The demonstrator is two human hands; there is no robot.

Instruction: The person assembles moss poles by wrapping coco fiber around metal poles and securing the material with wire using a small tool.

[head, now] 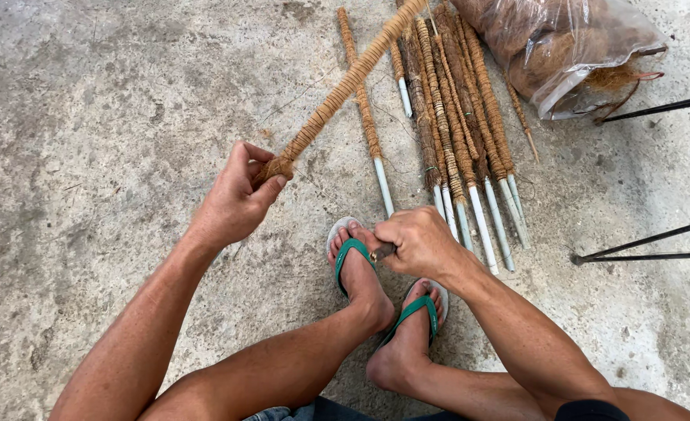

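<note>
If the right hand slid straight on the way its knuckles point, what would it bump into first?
Probably the left foot in its green flip-flop: the right hand, closed on a small dark tool, points left and sits just beside the toes. Depth is hard to judge; it may pass above.

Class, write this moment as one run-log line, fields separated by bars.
left hand: grips end of fibre-wrapped pole | right hand: closed on small dark tool | finished poles on concrete floor

finished coir poles (458, 117), plastic bag w/ coir fibre (555, 43), black rods (649, 242), green flip-flops (352, 253)
</note>
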